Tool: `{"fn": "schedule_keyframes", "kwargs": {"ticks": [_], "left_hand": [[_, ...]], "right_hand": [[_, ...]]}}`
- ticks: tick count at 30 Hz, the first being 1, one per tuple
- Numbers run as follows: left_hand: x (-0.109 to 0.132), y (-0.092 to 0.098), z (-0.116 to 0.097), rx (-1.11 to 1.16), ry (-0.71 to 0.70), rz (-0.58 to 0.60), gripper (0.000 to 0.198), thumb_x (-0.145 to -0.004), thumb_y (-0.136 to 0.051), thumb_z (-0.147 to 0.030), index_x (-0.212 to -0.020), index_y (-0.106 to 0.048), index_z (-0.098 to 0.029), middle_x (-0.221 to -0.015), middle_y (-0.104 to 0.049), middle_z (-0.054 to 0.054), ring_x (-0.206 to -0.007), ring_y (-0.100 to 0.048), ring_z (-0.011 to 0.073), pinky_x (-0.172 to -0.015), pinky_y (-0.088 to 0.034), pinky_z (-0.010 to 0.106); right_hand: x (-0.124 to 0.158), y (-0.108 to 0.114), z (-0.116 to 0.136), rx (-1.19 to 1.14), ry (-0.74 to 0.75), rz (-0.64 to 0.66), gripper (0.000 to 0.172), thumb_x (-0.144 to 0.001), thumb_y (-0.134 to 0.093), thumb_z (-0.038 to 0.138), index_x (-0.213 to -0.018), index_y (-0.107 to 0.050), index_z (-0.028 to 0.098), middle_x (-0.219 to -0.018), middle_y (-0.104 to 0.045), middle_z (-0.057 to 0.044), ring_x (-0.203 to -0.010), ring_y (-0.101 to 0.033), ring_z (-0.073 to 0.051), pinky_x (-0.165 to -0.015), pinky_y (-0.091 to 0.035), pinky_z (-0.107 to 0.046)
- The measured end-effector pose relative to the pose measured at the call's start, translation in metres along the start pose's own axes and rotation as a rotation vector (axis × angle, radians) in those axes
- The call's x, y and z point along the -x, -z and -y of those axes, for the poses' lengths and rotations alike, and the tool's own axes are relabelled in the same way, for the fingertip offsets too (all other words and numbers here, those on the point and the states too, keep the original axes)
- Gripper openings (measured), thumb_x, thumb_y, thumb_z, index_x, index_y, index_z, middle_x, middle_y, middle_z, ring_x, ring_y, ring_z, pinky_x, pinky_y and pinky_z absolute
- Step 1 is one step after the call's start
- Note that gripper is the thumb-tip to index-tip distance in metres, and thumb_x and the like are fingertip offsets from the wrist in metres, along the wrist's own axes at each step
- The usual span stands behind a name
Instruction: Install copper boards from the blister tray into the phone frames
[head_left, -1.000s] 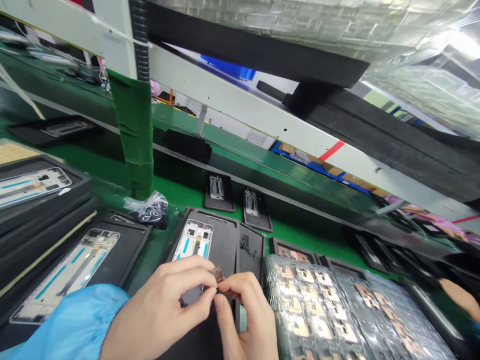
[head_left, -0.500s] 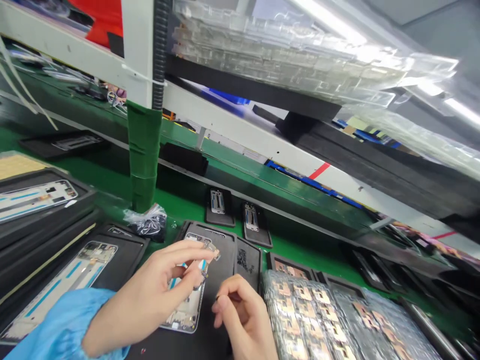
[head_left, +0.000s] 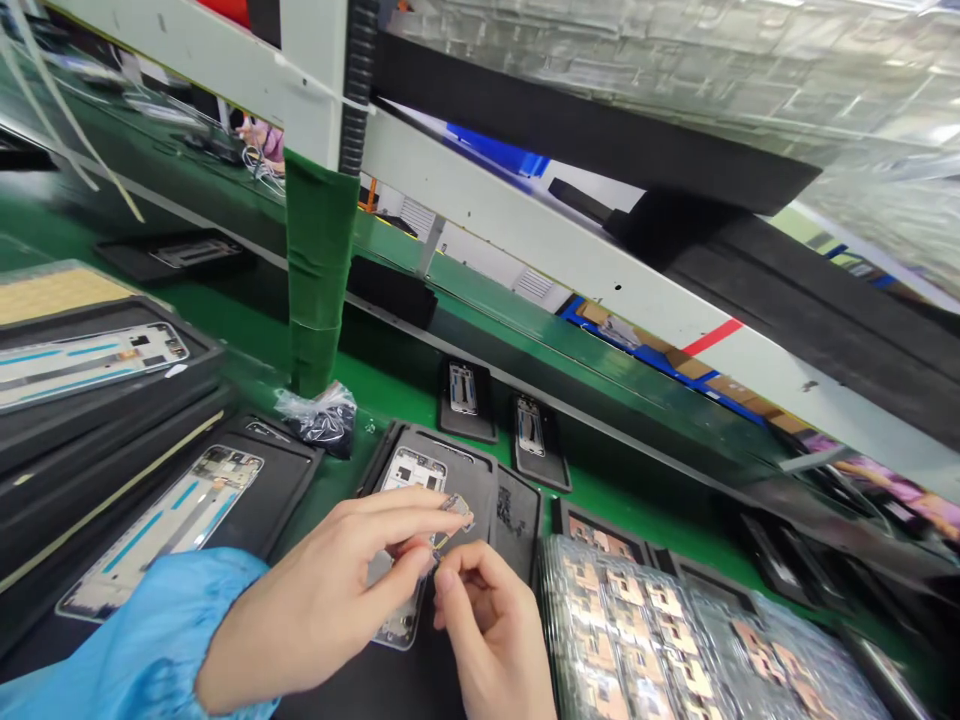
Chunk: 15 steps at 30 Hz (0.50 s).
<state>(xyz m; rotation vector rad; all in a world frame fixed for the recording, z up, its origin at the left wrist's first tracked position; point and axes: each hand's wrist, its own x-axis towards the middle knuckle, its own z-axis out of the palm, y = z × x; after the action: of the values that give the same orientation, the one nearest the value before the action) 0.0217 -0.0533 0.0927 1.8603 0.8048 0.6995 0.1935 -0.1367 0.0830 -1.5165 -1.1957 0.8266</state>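
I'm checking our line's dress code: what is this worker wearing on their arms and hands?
The left sleeve is glossy light blue with a gathered cuff. The left hand and right hand are bare: no gloves, rings or watch show. The right sleeve is out of view.

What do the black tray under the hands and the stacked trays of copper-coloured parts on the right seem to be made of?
The black tray looks like moulded foam or rubber: matte, with no shine. The stacked trays look like thin clear plastic, with glossy glare and copper-coloured parts showing through. Those parts may be metal foil; the look doesn't settle it.
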Motion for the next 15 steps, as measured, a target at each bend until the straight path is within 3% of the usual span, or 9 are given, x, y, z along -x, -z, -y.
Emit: {"fn": "schedule_keyframes", "kwargs": {"ticks": [5, 10, 15], "left_hand": [[0.0016, -0.0006, 0.0012, 0.008, 0.015, 0.018, 0.037, -0.107, -0.053, -0.034, -0.138, -0.071, -0.043, -0.148, -0.066, -0.005, -0.146, -0.054, 0.0243, -0.124, -0.044, 0.045], [-0.0004, 0.0002, 0.0005, 0.062, 0.011, 0.034, 0.038, -0.105, -0.055, -0.03, -0.135, -0.073, -0.044, -0.144, -0.069, -0.006, -0.143, -0.057, 0.0225, -0.124, -0.046, 0.042], [-0.002, 0.0022, -0.0042, 0.21, 0.024, 0.054, 0.037, -0.1, -0.059, -0.023, -0.128, -0.078, -0.038, -0.139, -0.073, -0.002, -0.136, -0.063, 0.0211, -0.107, -0.059, 0.028]], "right_hand": [[-0.0022, 0.0042, -0.0038, 0.133, 0.032, 0.045, 0.03, -0.103, -0.06, 0.041, -0.084, -0.065, 0.02, -0.077, -0.065, -0.002, -0.071, -0.062, -0.016, -0.065, -0.052, -0.024], [-0.0011, 0.0066, -0.0018, 0.087, 0.018, 0.104, 0.03, -0.103, -0.059, 0.042, -0.084, -0.064, 0.02, -0.079, -0.065, -0.003, -0.07, -0.059, -0.015, -0.065, -0.051, -0.024], [-0.0004, 0.0056, -0.0026, -0.027, 0.007, 0.143, 0.031, -0.102, -0.062, 0.042, -0.08, -0.062, 0.02, -0.076, -0.058, 0.0, -0.067, -0.051, -0.013, -0.062, -0.046, -0.023]]}}
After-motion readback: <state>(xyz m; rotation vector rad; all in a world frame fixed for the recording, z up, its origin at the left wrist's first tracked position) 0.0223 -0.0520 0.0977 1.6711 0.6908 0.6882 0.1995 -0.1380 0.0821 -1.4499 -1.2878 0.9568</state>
